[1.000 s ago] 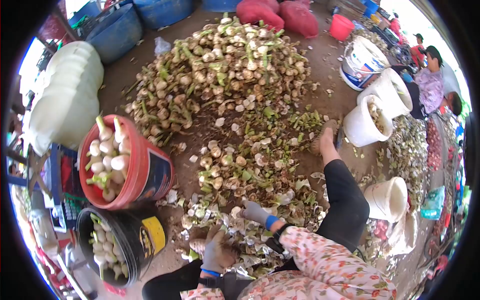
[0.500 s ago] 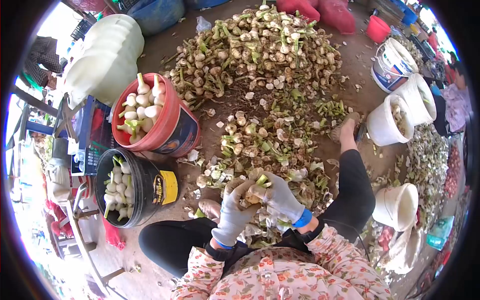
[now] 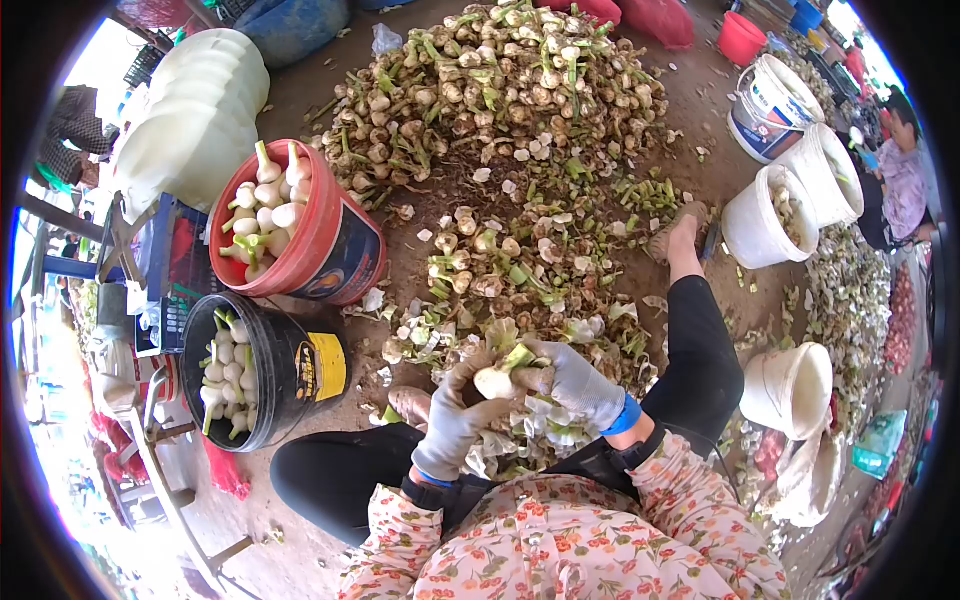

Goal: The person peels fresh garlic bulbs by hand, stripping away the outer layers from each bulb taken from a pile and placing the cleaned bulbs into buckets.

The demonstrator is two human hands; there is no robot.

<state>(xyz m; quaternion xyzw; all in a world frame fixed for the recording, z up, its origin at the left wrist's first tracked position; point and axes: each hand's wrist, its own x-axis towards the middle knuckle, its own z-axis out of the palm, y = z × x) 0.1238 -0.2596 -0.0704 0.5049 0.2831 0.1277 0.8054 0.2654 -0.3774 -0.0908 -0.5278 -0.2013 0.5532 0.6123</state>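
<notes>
Between my gloved hands, low in the middle of the head view, is a garlic bulb (image 3: 493,383) with a short green stem. Its exposed side looks pale and smooth. My left hand (image 3: 453,418) is closed round the bulb's left side. The fingers of my right hand (image 3: 583,386) grip it near the stem from the right. Papery skins (image 3: 535,425) lie on the ground just below both hands. A loose group of untrimmed garlic (image 3: 470,255) sits a little beyond them.
A large garlic heap (image 3: 500,90) stands ahead. To the left are a red bucket (image 3: 365,250) and a black bucket (image 3: 280,420), both holding peeled bulbs. White buckets (image 3: 745,225) and another white bucket (image 3: 790,390) stand right. Another person (image 3: 905,180) sits far right.
My hands have turned the garlic bulb, and its pale side and green stem now show more plainly. The whole view has shifted slightly.
</notes>
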